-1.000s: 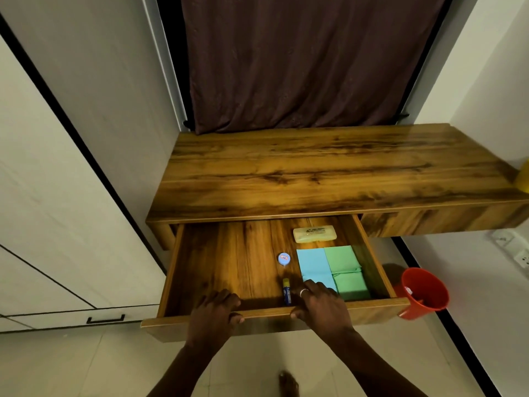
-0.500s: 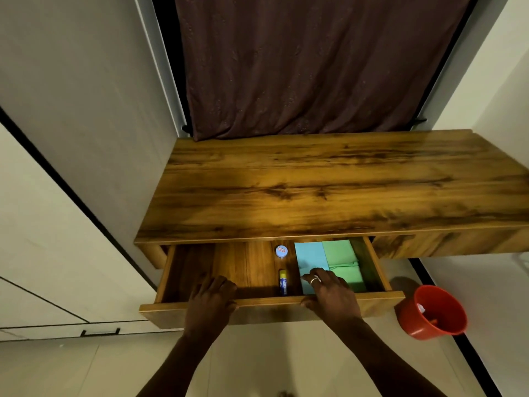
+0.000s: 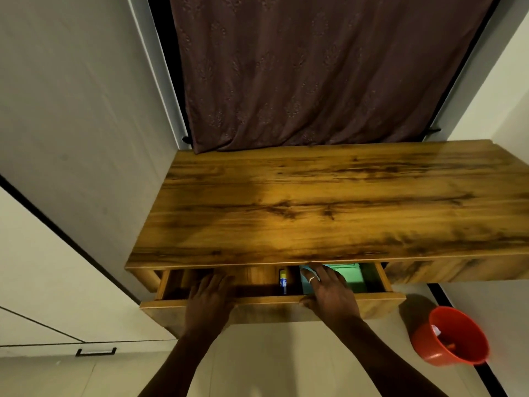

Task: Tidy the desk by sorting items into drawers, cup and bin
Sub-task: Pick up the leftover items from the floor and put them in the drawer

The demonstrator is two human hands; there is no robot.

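The wooden desk (image 3: 329, 202) has its left drawer (image 3: 272, 306) pulled out only a little. My left hand (image 3: 209, 299) lies over the drawer's front edge at the left, fingers inside. My right hand (image 3: 329, 293), with a ring, grips the same edge further right, fingers stretched over a light blue pad (image 3: 307, 283). A green pad (image 3: 350, 277) lies to the right of it. A small blue and yellow stick (image 3: 283, 283) lies in the drawer between my hands. The back of the drawer is hidden under the desktop.
A red bin (image 3: 450, 336) with scraps inside stands on the floor at the right, below the desk. White cupboard doors with a black handle (image 3: 96, 351) are at the left. A dark curtain (image 3: 315, 70) hangs behind the desk.
The drawer has slid inward, with both hands on its front edge. The beige case and the round blue item have gone out of sight under the desktop.
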